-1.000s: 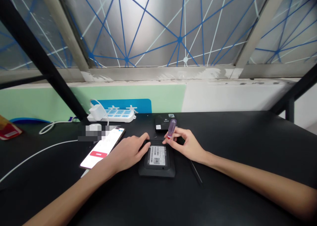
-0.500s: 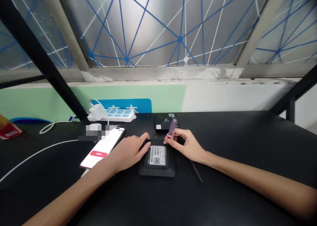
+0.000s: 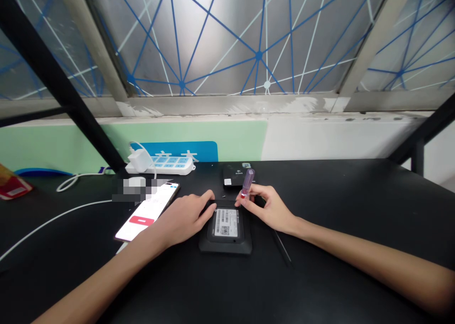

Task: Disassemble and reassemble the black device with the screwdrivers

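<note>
A black electronic device [image 3: 206,245] with a white printed label [image 3: 226,222] lies in front of me, label side up. My left hand [image 3: 186,215] steadies its upper left edge, thumb on the casing and index finger reaching past the far corner. In my right hand [image 3: 268,205] is a small screwdriver [image 3: 248,181] with a clear purple handle and a red collar, pinched near its lower end. It stands nearly upright over the device's far right corner; its tip is hidden by the fingers. A tiny screw-like piece [image 3: 223,196] lies just beyond the device.
Behind the device sits a flat black box [image 3: 232,176]. A lit phone [image 3: 149,211] lies left of my left hand. A thin dark rod [image 3: 283,249] is beside my right wrist. A white power strip [image 3: 174,165] with a charger and cable stands by the wall; a red packet [image 3: 14,186] is far left.
</note>
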The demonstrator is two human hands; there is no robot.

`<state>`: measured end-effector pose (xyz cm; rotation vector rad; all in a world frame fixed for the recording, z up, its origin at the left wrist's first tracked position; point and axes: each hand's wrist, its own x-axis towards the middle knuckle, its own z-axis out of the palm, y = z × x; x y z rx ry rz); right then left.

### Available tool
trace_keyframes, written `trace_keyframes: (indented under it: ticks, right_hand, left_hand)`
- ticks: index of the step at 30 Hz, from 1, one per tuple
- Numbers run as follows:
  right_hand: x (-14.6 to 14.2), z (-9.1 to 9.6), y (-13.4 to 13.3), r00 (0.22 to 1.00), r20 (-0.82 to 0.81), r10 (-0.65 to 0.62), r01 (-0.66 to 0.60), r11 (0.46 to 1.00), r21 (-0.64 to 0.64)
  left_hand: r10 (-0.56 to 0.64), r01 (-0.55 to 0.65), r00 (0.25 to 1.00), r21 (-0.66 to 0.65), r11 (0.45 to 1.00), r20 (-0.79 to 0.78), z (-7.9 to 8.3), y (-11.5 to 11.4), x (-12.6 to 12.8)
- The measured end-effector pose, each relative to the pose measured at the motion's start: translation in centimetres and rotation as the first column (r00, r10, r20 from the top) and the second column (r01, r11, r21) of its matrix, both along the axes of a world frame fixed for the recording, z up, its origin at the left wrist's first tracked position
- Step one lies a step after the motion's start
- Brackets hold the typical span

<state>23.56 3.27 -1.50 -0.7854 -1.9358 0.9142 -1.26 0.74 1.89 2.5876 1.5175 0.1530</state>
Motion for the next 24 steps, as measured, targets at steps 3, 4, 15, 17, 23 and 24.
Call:
trace_keyframes:
  ticks: [3,4,15,17,23,24]
  right_hand:
    - [-0.02,0.04,-0.04,1.000,0.004,-0.003,0.003,1.000,0.004]
    - [-0.03,0.07,-0.05,1.000,0.005,-0.004,0.004,1.000,0.005]
    - [-0.09,0.47,-0.11,1.000,0.011,-0.004,0.005,1.000,-0.005]
    - [-0.06,0.38,-0.11,1.000,0.012,-0.002,0.002,1.000,-0.005]
    - [-0.02,0.25,-0.11,1.000,0.018,-0.004,0.004,1.000,-0.002]
    - [-0.02,0.25,-0.10,1.000,0.019,-0.004,0.004,1.000,-0.002]
  left_hand:
    - [0.001,-0.001,1.000,-0.002,1.000,-0.003,0.07,-0.09,0.03]
    - [0.001,-0.001,1.000,-0.004,1.000,-0.005,0.11,-0.13,0.05]
    - [0.007,-0.007,1.000,-0.013,1.000,-0.015,0.35,-0.14,0.17]
    - [0.005,-0.005,1.000,-0.012,1.000,-0.015,0.31,-0.17,0.14]
    - [0.004,-0.004,1.000,-0.004,1.000,-0.014,0.17,-0.13,0.01]
    - [0.003,-0.003,1.000,-0.001,1.000,-0.013,0.16,-0.12,-0.01]
